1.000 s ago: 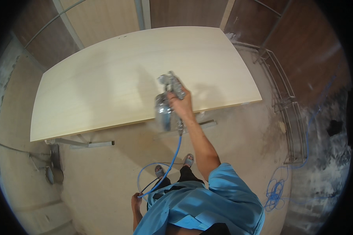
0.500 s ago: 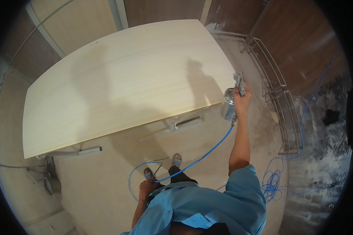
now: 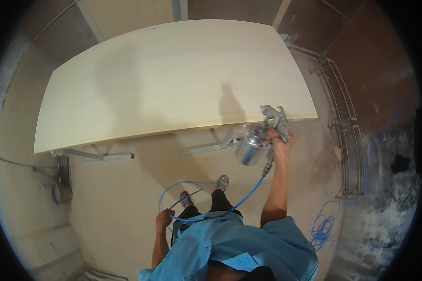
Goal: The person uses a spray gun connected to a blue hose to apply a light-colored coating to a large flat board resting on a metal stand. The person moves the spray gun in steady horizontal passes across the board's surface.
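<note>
My right hand [image 3: 281,141] is wrapped round the handle of a silver spray gun [image 3: 279,121] with a metal-and-clear cup [image 3: 252,147]. The gun is just off the near right edge of a large pale panel [image 3: 183,75], apart from it. A blue air hose [image 3: 248,194] runs from the gun's lower end across my body to my left hand [image 3: 165,218]. The fingers of that hand are closed round the hose, low on the left, where it loops near my feet. Shadows of me and of the gun fall on the panel.
Metal supports [image 3: 119,157] stick out beneath the panel. Along the right wall stands a metal frame rack [image 3: 347,122]. More blue hose [image 3: 322,229] lies coiled on the floor at right. At far left is a dark object [image 3: 64,180] near the wall.
My right hand has brought the spray gun nearer to me, off the panel's right edge, and it is now turned differently. The panel sits farther right in view. My left hand still grips the hose.
</note>
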The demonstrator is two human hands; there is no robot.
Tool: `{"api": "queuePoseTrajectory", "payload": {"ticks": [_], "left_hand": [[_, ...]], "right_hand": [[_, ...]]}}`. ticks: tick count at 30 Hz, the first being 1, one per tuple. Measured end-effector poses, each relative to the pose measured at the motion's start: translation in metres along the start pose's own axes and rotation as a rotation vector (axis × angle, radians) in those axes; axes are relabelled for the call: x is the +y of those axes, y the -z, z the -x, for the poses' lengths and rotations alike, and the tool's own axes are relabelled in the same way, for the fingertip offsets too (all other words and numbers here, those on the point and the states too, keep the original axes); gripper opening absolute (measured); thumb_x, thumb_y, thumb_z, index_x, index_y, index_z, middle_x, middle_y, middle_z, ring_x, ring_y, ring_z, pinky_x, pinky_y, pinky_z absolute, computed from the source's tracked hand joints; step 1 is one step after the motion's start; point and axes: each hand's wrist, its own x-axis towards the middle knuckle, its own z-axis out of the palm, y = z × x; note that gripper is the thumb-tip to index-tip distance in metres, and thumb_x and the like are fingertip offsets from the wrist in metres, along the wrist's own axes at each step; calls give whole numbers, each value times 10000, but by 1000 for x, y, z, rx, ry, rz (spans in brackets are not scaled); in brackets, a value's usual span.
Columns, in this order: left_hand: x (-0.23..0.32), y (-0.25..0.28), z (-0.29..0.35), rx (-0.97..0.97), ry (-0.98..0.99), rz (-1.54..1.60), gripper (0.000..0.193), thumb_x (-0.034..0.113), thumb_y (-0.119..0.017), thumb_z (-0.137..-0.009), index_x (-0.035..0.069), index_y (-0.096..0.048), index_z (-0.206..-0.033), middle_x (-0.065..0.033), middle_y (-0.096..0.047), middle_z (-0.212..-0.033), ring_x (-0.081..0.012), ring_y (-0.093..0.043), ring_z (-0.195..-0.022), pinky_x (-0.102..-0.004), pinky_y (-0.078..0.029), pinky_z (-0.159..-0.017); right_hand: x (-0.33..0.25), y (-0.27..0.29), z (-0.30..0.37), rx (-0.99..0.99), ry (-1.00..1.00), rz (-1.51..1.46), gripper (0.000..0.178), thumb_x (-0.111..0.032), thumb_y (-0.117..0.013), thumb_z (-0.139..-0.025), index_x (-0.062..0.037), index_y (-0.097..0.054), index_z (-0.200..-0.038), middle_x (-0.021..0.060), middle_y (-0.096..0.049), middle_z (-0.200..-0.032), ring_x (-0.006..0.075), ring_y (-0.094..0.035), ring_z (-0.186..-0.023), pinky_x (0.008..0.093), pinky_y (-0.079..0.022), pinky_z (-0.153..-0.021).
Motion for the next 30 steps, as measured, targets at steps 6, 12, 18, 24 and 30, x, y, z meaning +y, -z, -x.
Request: {"api": "queuePoseTrajectory", "payload": {"ticks": [6,12,18,24,30], "left_hand": [[-70,-15,45,234,178,228,324,385,-589,-882,95,-707,-964,-200,-696,-899,-388,-664,-920,-457,-524,-780],[-159,-26,82,195,450,494,372,393,-626,-891,34,-695,-963,-139,-691,-793,-235,-659,-751,-361,-490,-702],[-140,-69,83,165,290,816,282,223,-583,-942,-35,-675,-875,8,-591,-685,-82,-513,-673,-268,-423,-613],[-80,-61,51,150,109,533,317,340,-590,-905,47,-708,-918,-133,-682,-757,-233,-659,-748,-359,-492,-679],[-32,-3,-24,69,-20,70,363,438,-596,-863,100,-717,-921,-203,-695,-872,-396,-673,-858,-473,-527,-746]], "right_hand": [[-7,-116,34,-340,-64,-152,124,77,-605,-797,54,-620,-917,68,-613,-690,132,-556,-540,269,-437,-471],[-40,-254,101,-683,-148,-218,100,60,-598,-842,60,-599,-942,73,-591,-689,125,-530,-530,280,-432,-465],[-63,-242,116,-802,-207,-308,167,37,-586,-878,39,-585,-1045,53,-578,-726,112,-515,-545,274,-418,-473],[-37,-163,65,-535,-131,-52,482,8,-595,-890,-18,-483,-1357,18,-609,-779,79,-509,-586,246,-439,-523],[10,-84,-10,-151,104,95,600,16,-556,-839,6,-417,-1422,41,-625,-905,93,-575,-781,239,-491,-733]]}}
